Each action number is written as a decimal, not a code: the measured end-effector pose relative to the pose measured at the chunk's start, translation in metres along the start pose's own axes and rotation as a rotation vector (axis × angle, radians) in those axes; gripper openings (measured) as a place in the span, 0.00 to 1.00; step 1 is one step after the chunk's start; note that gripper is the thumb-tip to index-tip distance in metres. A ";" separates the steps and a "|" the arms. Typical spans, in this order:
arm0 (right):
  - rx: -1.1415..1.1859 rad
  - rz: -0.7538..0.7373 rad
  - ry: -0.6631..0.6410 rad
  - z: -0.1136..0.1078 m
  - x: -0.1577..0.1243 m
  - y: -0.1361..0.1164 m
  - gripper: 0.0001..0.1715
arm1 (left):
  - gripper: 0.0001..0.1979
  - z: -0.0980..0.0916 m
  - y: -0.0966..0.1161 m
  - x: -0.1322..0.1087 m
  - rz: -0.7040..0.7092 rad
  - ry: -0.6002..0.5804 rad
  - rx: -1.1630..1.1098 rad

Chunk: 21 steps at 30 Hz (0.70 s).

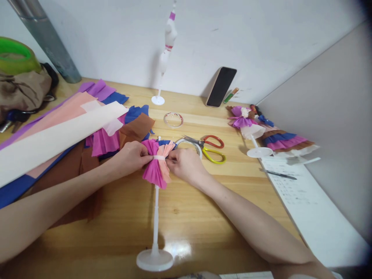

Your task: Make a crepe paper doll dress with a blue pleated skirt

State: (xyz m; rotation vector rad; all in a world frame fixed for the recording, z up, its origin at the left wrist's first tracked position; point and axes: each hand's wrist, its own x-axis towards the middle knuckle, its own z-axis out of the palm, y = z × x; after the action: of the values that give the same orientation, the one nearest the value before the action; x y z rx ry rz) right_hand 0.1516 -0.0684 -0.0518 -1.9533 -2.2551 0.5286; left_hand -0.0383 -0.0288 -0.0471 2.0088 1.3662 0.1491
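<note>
Above the table (pixel 209 232), gathered magenta-and-peach paper (pixel 153 175) sits on a white stand (pixel 156 224), a pale band (pixel 159 157) drawn across its narrow waist. On its left side, the left hand (pixel 132 157) has thumb and forefinger pinched together on the band's end. At the opposite edge, the right hand (pixel 186 164) touches the peach part, fingers curled nearly closed; its tips are partly hidden, so whether they grip band or paper I cannot tell. Scissors (pixel 200 143) lie just beyond the right hand.
</note>
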 end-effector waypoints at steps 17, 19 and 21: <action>0.295 -0.061 -0.114 -0.014 0.003 0.014 0.13 | 0.21 0.002 -0.001 0.000 0.007 0.021 -0.034; 0.285 -0.055 -0.087 -0.011 0.004 0.013 0.16 | 0.21 0.002 -0.001 0.000 0.003 0.019 -0.032; 0.261 -0.063 -0.072 -0.009 0.004 0.012 0.17 | 0.21 0.002 -0.001 0.000 0.001 0.016 -0.035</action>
State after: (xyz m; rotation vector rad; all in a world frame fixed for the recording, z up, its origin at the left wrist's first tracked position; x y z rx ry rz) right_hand 0.1649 -0.0614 -0.0477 -1.7570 -2.1522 0.8496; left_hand -0.0383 -0.0298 -0.0487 1.9831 1.3638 0.1879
